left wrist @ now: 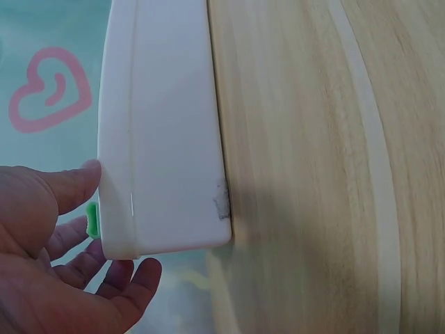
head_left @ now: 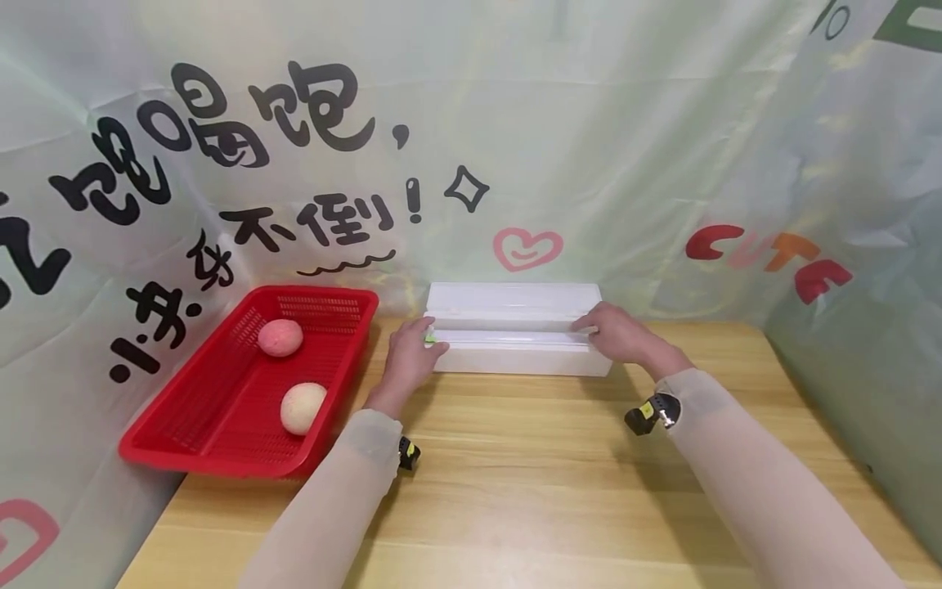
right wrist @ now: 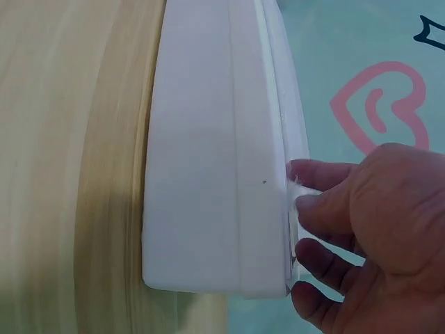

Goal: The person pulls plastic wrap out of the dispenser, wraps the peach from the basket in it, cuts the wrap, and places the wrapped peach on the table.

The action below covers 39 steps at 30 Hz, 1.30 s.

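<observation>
A long white cling film dispenser (head_left: 522, 361) stands at the back of the table with its lid (head_left: 515, 299) raised and glossy film along its opening. My left hand (head_left: 409, 360) grips its left end, thumb on the top front edge and fingers curled round the end, as the left wrist view shows. A small green piece (left wrist: 92, 220) sits beside those fingers. At the right end is my right hand (head_left: 621, 334), its thumb and index finger pinching a thin translucent edge of film (right wrist: 295, 177) at the opening. Its other fingertips are close to the dispenser's edge.
On the left stands a red plastic basket (head_left: 231, 473) holding a pink ball (head_left: 280, 337) and a cream ball (head_left: 302, 408). The wooden table (head_left: 515, 474) ends against a printed cloth backdrop (head_left: 625, 164) at the back and sides.
</observation>
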Each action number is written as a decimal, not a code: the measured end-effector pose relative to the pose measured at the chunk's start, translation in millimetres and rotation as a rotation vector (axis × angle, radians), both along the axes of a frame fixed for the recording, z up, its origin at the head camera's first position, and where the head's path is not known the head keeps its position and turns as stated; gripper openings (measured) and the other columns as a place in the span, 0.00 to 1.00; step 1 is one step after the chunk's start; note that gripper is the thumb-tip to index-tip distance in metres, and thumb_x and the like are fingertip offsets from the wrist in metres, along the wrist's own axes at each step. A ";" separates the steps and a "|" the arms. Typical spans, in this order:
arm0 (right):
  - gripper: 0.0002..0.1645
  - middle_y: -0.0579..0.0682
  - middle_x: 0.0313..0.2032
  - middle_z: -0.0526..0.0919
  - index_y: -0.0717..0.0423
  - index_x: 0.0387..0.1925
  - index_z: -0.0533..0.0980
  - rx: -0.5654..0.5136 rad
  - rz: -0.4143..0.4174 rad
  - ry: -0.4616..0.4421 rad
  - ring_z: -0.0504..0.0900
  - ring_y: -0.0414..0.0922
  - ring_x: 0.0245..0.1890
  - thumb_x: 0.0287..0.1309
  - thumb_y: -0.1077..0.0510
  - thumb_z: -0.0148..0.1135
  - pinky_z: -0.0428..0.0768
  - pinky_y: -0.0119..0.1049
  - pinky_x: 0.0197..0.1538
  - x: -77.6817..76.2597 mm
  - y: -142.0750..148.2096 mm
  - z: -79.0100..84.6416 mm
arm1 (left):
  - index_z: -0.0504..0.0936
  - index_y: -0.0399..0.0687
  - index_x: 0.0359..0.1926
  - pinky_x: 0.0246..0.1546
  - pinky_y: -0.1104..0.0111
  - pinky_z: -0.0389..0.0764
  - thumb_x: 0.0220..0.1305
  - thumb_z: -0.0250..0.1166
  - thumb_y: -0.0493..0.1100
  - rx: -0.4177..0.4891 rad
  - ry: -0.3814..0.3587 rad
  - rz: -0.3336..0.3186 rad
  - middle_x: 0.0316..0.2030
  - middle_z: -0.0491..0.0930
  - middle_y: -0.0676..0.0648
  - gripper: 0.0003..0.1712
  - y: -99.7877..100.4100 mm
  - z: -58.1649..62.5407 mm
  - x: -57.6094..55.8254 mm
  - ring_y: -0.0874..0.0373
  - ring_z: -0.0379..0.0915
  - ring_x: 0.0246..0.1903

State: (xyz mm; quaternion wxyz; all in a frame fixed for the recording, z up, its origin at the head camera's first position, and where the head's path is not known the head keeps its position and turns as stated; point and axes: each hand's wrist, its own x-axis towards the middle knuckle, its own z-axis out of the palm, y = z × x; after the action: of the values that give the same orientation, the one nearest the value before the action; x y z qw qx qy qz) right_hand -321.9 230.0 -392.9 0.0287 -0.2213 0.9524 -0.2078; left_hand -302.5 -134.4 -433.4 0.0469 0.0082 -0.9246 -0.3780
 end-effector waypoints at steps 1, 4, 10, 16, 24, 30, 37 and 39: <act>0.20 0.67 0.53 0.84 0.65 0.54 0.86 0.002 0.008 0.001 0.78 0.65 0.59 0.66 0.72 0.56 0.73 0.63 0.66 -0.5 -0.1 0.7 | 0.71 0.48 0.76 0.72 0.47 0.72 0.71 0.71 0.48 0.000 -0.003 0.004 0.71 0.71 0.38 0.36 1.0 0.1 0.1 0.38 0.65 0.68; 0.12 0.63 0.47 0.86 0.64 0.45 0.88 -0.006 -0.001 0.010 0.80 0.61 0.53 0.67 0.69 0.62 0.77 0.60 0.61 -3.0 0.5 -0.2 | 0.71 0.49 0.76 0.71 0.48 0.72 0.72 0.71 0.48 0.000 -0.015 0.018 0.71 0.71 0.39 0.36 3.0 1.1 0.6 0.40 0.65 0.67; 0.10 0.62 0.45 0.84 0.63 0.44 0.87 -0.084 -0.121 0.035 0.80 0.58 0.47 0.72 0.62 0.63 0.79 0.56 0.53 -5.4 2.0 -5.8 | 0.70 0.49 0.77 0.71 0.47 0.72 0.72 0.70 0.48 -0.003 -0.021 0.014 0.71 0.71 0.39 0.36 1.1 2.0 -0.4 0.41 0.65 0.66; 0.14 0.63 0.48 0.83 0.64 0.50 0.82 -0.172 -0.229 0.062 0.79 0.58 0.47 0.78 0.58 0.56 0.79 0.56 0.53 -4.9 0.6 -8.2 | 0.71 0.49 0.76 0.71 0.47 0.72 0.72 0.70 0.47 -0.024 -0.010 0.008 0.71 0.70 0.39 0.36 -0.5 1.8 -2.1 0.40 0.65 0.66; 0.19 0.64 0.48 0.77 0.67 0.54 0.78 -0.244 -0.295 0.122 0.76 0.58 0.47 0.82 0.55 0.50 0.78 0.56 0.52 -7.8 -3.5 -13.7 | 0.71 0.52 0.77 0.70 0.48 0.74 0.73 0.69 0.48 -0.036 -0.032 -0.010 0.74 0.66 0.39 0.35 1.0 0.2 -2.3 0.40 0.63 0.68; 0.18 0.64 0.46 0.76 0.69 0.52 0.77 -0.255 -0.295 0.201 0.74 0.59 0.46 0.82 0.56 0.51 0.75 0.57 0.53 -13.5 -6.3 -11.5 | 0.71 0.50 0.77 0.71 0.47 0.71 0.74 0.68 0.48 -0.088 -0.044 -0.070 0.74 0.65 0.36 0.34 0.5 5.8 -5.7 0.38 0.61 0.70; 0.17 0.63 0.47 0.75 0.69 0.51 0.77 -0.274 -0.304 0.205 0.74 0.58 0.47 0.82 0.57 0.51 0.76 0.56 0.54 -17.5 -9.8 -10.6 | 0.80 0.51 0.70 0.68 0.42 0.66 0.73 0.58 0.47 -0.349 0.002 -0.186 0.69 0.73 0.40 0.26 5.6 21.1 -18.2 0.38 0.62 0.68; 0.17 0.63 0.47 0.75 0.69 0.52 0.77 -0.282 -0.315 0.193 0.74 0.58 0.47 0.82 0.56 0.51 0.76 0.55 0.54 -17.9 -10.8 -10.8 | 0.84 0.54 0.66 0.64 0.40 0.67 0.74 0.55 0.46 -0.419 0.009 -0.228 0.66 0.78 0.44 0.24 11.4 23.3 -22.2 0.38 0.66 0.65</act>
State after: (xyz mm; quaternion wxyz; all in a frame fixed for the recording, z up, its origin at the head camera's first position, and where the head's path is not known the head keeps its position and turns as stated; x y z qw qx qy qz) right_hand -339.8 219.2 -403.6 -0.1265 -0.0907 0.9350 -0.3187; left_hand -324.7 -123.0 -410.1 0.0089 -0.1077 -0.9775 -0.1810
